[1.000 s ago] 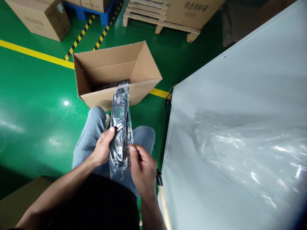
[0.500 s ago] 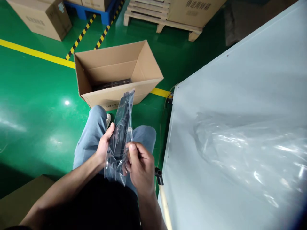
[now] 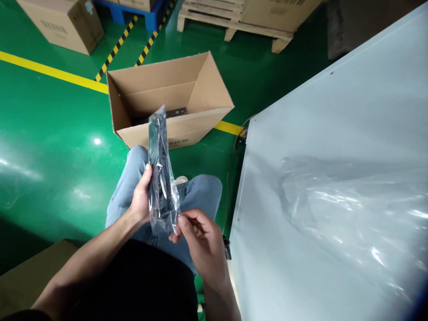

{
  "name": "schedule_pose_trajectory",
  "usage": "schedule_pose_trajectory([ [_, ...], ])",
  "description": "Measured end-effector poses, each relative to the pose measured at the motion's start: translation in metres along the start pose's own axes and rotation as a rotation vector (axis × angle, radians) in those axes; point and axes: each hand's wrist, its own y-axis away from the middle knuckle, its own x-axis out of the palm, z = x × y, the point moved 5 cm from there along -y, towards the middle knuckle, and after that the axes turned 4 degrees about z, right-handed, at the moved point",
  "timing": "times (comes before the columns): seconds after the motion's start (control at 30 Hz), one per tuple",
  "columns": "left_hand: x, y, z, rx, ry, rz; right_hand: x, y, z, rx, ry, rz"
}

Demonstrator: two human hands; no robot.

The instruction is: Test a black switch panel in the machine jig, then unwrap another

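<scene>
Person's got a black shirt (image 3: 140,285) on, light blue jeans (image 3: 197,196), bare forearms, and a white shoe (image 3: 179,180) peeking out.

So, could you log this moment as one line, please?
left hand: grips bagged part | right hand: pinches bag bottom | open carton ahead

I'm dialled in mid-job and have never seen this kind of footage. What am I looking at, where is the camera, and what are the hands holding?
There is no machine here: the camera sits on a seated person's head and looks down at their own bare hands above their knees. The left hand grips the side of a clear plastic bag with a long dark part inside, held upright. The right hand pinches the bag's bottom corner. On the green floor ahead stands an open cardboard box with more dark parts at the bottom. To the right is a pale table with a sheet of clear plastic film lying on it. Farther off are a wooden pallet and closed cartons.
</scene>
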Motion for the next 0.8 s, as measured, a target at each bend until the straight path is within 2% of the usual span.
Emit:
schedule_pose_trajectory([
  [0.13,0.011,0.002,0.003,-0.047,0.081,0.058,0.001,-0.002,0.003,-0.046,0.049,-0.02],
  [0.3,0.018,-0.003,0.007,-0.084,0.194,0.199,-0.014,0.005,0.016,-0.166,0.326,-0.115],
  [0.4,0.02,-0.004,0.01,-0.106,0.208,0.236,-0.018,0.009,0.032,-0.312,0.519,-0.145],
  [0.5,0.024,0.0,0.012,-0.163,0.206,0.264,-0.012,0.012,0.046,-0.484,0.655,-0.074],
  [0.57,0.025,0.002,0.014,-0.219,0.186,0.23,-0.006,0.012,0.049,-0.542,0.718,-0.011],
  [0.67,0.019,0.001,0.017,-0.258,0.087,0.133,-0.001,0.013,0.049,-0.563,0.777,0.044],
  [0.8,0.013,-0.004,0.019,-0.262,-0.017,0.195,-0.002,0.016,0.048,-0.542,0.746,0.087],
])
